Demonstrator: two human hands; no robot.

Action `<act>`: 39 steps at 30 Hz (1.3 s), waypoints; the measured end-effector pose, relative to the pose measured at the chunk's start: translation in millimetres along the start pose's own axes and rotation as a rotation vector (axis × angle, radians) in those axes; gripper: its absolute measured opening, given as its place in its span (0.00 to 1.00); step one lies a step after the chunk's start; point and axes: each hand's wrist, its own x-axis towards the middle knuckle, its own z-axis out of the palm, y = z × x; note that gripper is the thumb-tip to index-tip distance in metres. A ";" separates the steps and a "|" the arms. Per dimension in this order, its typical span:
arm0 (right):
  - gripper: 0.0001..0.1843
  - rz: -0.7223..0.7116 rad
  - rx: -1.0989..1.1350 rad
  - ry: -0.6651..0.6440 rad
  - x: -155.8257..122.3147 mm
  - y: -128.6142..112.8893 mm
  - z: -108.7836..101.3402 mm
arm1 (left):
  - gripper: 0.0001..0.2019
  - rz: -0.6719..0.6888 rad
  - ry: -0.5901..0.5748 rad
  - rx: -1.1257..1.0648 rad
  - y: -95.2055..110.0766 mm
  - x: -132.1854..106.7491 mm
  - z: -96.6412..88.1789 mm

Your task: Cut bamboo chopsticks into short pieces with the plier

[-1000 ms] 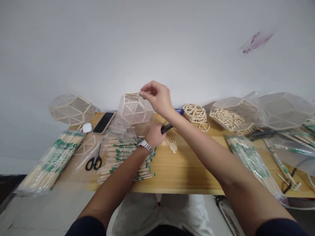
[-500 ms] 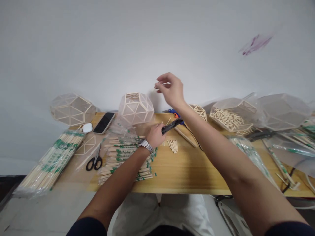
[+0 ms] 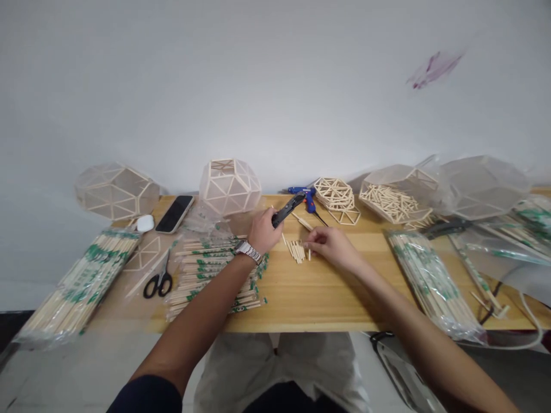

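Note:
My left hand (image 3: 263, 230), with a metal watch on its wrist, is closed round a black tool (image 3: 287, 210) held above the wooden table (image 3: 310, 292). Down on the table, my right hand (image 3: 330, 247) has its fingertips pinched at a small pile of short cut sticks (image 3: 296, 250). A stick-framed polyhedron (image 3: 229, 186) covered in clear film stands at the back, just beyond my left hand.
Bundles of wrapped chopsticks (image 3: 215, 269) lie left and right (image 3: 433, 284). Black scissors (image 3: 158, 281), a phone (image 3: 174, 213), a white earbud case (image 3: 145, 223), a blue glue gun (image 3: 305, 196), stacked stick frames (image 3: 336, 196), another polyhedron (image 3: 115, 191) and bagged stick parts (image 3: 394, 198) are there.
My right hand left the top of the polyhedron, swung right and came down to the pile of short sticks. My left hand kept hold of the black tool.

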 end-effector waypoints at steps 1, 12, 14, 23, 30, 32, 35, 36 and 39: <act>0.15 0.000 -0.012 0.015 -0.3 4.6 4.7 | 0.05 0.005 0.002 -0.004 -0.3 0.1 -0.4; 0.14 -0.094 -0.187 0.092 2.7 2.6 5.8 | 0.08 0.034 -0.037 0.000 0.5 0.7 -3.9; 0.14 -0.116 -0.183 0.141 12.4 0.5 -2.9 | 0.08 0.045 -0.054 0.009 2.0 0.1 -5.0; 0.12 -0.414 -0.406 0.190 38.2 14.8 -12.3 | 0.09 0.045 -0.025 -0.045 1.0 -0.1 -7.9; 0.11 -0.349 -0.400 0.194 38.0 27.4 -8.4 | 0.12 0.056 -0.021 -0.103 -0.4 -0.9 -7.9; 0.12 -0.310 -0.324 0.200 38.3 25.6 -9.8 | 0.15 0.082 -0.002 -0.130 -1.3 -1.8 -7.7; 0.17 -0.183 -0.059 0.176 36.0 22.4 -11.3 | 0.19 0.143 0.071 -0.159 -3.3 -4.1 -7.7; 0.19 -0.127 0.047 0.148 34.9 21.1 -11.6 | 0.21 0.160 0.101 -0.163 -3.9 -5.1 -8.0; 0.23 0.017 0.296 0.066 31.8 16.1 -12.1 | 0.24 0.168 0.154 -0.145 -4.0 -8.0 -10.0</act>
